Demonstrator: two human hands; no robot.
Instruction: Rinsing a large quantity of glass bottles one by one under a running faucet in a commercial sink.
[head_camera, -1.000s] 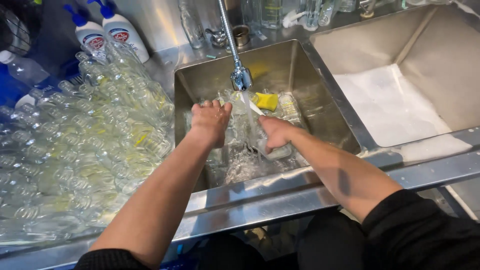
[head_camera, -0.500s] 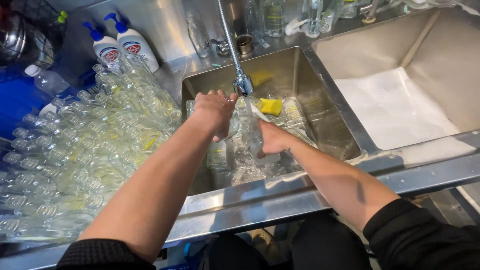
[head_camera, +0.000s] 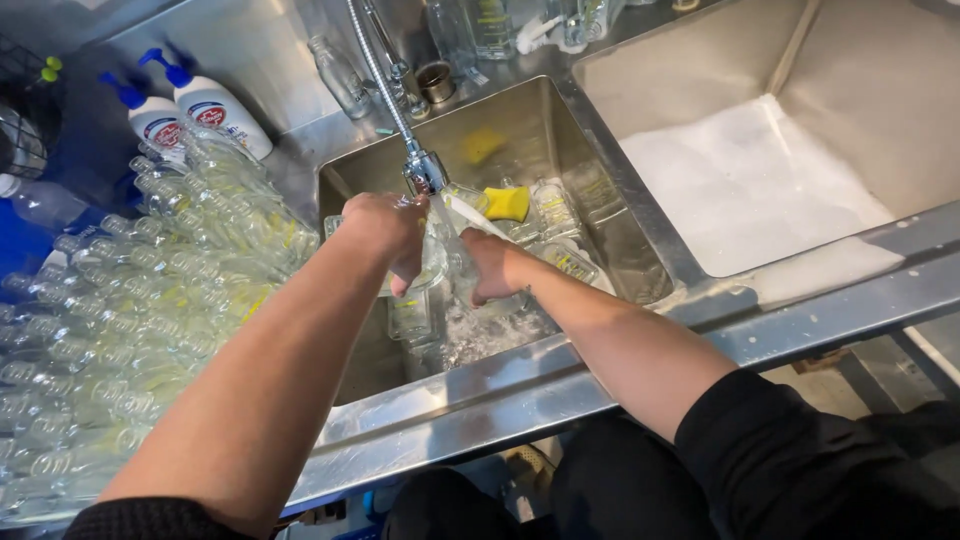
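Under the tap (head_camera: 425, 170) at the steel sink (head_camera: 640, 255), the left hand (head_camera: 385, 228) was closed on a clear glass bottle (head_camera: 425, 265) while the right hand (head_camera: 492, 265) apparently gripped its far side; keeping it steady in the stream suited rinsing.

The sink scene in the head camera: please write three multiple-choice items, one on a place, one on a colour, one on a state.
1. Where does the yellow sponge lie?
A. in the basin with the tap
B. on the left counter
C. in the foam-filled basin

2. What colour are the pump heads of the two white bottles?
A. red
B. blue
C. green

3. What is the tap doing?
A. it is dry
B. it is removed
C. water runs from it

Key:
1 A, the yellow sponge lies behind the right hand.
2 B, the two white bottles have blue pumps.
3 C, the tap pours a stream beside the left hand.
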